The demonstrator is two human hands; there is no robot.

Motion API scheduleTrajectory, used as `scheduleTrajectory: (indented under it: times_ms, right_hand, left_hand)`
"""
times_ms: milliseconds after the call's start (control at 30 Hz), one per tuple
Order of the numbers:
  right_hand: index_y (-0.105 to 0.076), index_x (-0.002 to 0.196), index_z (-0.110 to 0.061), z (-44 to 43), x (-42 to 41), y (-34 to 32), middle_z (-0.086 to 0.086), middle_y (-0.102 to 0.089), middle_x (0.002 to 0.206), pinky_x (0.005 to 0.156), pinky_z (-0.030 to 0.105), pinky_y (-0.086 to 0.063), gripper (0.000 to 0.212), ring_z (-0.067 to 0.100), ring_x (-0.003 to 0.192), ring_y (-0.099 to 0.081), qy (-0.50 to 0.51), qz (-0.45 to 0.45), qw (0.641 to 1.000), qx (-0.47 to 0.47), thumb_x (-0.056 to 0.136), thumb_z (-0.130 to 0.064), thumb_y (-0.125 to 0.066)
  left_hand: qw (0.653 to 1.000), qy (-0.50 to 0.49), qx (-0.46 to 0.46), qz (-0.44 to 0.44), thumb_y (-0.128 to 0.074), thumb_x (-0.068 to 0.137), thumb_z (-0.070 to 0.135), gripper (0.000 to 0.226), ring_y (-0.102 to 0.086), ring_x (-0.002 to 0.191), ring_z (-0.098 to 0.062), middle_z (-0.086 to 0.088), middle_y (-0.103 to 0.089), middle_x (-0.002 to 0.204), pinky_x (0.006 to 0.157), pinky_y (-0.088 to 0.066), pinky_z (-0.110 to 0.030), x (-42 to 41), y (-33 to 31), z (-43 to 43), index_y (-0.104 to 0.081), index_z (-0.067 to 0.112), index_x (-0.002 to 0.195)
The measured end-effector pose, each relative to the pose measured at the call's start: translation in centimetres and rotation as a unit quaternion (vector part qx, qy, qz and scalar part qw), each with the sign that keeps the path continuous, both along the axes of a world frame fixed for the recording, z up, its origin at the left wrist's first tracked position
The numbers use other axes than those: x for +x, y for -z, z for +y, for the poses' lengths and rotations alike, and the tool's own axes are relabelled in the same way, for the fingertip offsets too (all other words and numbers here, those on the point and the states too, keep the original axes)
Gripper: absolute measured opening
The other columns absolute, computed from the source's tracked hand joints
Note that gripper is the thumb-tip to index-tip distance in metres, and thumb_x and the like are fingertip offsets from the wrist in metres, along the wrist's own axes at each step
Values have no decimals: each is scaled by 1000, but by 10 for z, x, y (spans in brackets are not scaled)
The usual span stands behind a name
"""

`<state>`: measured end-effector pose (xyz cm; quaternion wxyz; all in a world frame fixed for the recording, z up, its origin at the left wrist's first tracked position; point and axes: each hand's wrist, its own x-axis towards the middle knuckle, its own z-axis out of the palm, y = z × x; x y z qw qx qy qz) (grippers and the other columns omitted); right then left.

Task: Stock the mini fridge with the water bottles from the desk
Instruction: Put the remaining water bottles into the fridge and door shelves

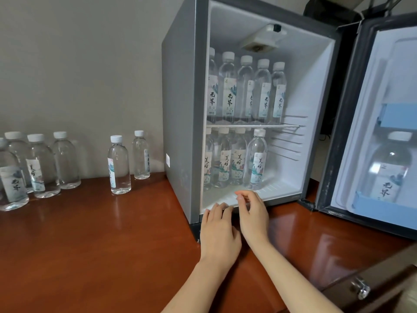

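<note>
Empty left hand [217, 229], right hand [253, 215] before mini fridge [180, 109].

Plain grey-beige painted wall [79, 64] fills the upper left, unmarked. Bulky black matte object [327, 12] at top right, partly hidden, kind unclear. Thin dark cables [383, 3] cross the top right corner just beside it. Dark brown wooden panel [383, 274] in the lower right corner, slanted, shiny round metal knob [362, 290] on its face.
</note>
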<state>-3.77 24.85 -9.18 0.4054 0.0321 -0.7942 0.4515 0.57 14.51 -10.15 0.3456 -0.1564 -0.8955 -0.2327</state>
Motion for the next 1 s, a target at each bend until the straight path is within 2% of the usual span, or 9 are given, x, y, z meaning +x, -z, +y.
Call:
scheduleTrajectory:
  times_ms: [100,233,333,433,567,633,700,833,1000]
  right_hand:
    - [-65,93,-19,1,2,0,-7,-65,95,84,35,-47,11,17,92,-59,2,-4,1000,-10,94,-13,-56]
    - [-66,101,-16,7,-4,0,-2,-63,99,87,41,-47,12,24,98,-60,51,0,998,-41,91,-13,-61]
    - [-61,118,-11,14,-12,-2,6,-59,113,92,42,-45,31,28,109,-55,97,10,995,-18,88,-15,-67]
    - [-53,129,-12,19,-20,-6,7,-54,124,92,40,-43,45,28,116,-52,105,9,994,-9,87,-19,-68]
    - [-44,139,-13,25,-39,-7,9,-53,131,91,40,-43,58,30,119,-52,111,-8,994,-17,88,-26,-68]
    - [-42,141,-10,28,-49,-7,13,-54,131,95,43,-42,64,33,120,-51,115,-7,993,-14,86,-28,-70]
    - [-41,142,-9,31,-61,-8,15,-57,130,98,44,-40,68,35,118,-51,121,-18,992,-12,86,-31,-70]
    - [-42,141,-9,41,-79,-10,13,-61,129,113,42,-27,67,33,117,-55,132,-59,990,1,87,-35,-69]
    - [-48,136,-13,50,-84,-12,9,-63,126,108,43,-33,58,32,116,-55,146,-52,988,-29,85,-27,-71]
  left_hand:
    - [1000,-3,3,2,-54,65,12,49,-62,110,-25,-3,-67,113,103,-44,-49,4,1,-2,-68,11,112]
    - [1000,-13,-1,27,-54,62,13,49,-64,107,-23,-2,-67,110,105,-37,-46,4,3,-2,-69,12,109]
    - [999,-12,-13,42,-56,57,12,49,-66,103,-22,-1,-68,108,102,-38,-43,-4,5,2,-70,13,104]
    - [998,-1,-42,38,-67,53,13,49,-67,105,-25,-4,-69,109,98,-45,-41,-15,6,8,-71,11,101]
    - [998,12,-56,33,-51,58,14,44,-67,103,-25,-4,-70,106,97,-47,-40,-29,1,23,-72,13,97]
    - [998,27,-43,33,-37,66,12,41,-65,94,-23,-1,-67,97,97,-49,-37,-36,-3,29,-67,13,93]
    - [998,41,-24,30,-27,68,14,39,-60,82,-24,-2,-62,85,91,-50,-37,-46,-7,34,-60,12,88]
    - [998,32,0,45,-27,68,16,32,-58,69,-22,0,-60,73,78,-51,-32,-62,-12,43,-56,14,83]
    - [997,12,-3,72,-36,66,18,31,-58,65,-16,5,-59,69,64,-46,-24,-71,-13,47,-61,17,84]
